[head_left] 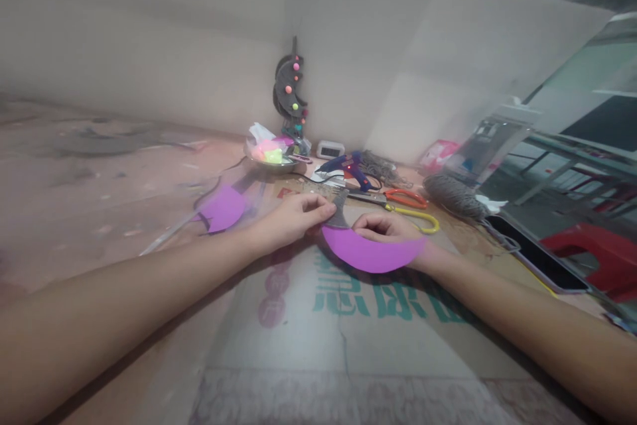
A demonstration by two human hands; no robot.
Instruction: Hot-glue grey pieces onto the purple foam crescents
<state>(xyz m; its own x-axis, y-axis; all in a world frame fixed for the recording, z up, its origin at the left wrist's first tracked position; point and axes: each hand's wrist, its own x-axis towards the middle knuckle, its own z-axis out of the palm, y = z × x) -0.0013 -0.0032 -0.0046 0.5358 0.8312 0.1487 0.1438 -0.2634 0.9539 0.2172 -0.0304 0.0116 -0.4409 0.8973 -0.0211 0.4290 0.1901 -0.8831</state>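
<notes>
A purple crescent-shaped piece (375,254) hangs between my hands above a printed cardboard sheet (298,345). Grey yarn-like material (338,211) covers its upper left end. My left hand (303,216) pinches the grey-covered end between thumb and fingers. At the crescent's inner edge, my right hand (381,226) is closed with its fingers curled on the purple piece. The fingertips of my right hand are partly hidden. Another purple piece (223,208) lies on the table to the left, beyond my left forearm.
Behind my hands are a blue glue gun (348,166), orange-handled scissors (405,197), yellow-handled scissors (418,218) and a bowl (271,163) of bright pompoms. Grey yarn (455,197) and a phone (537,254) lie on the right. A decorated grey crescent (288,88) stands near the wall.
</notes>
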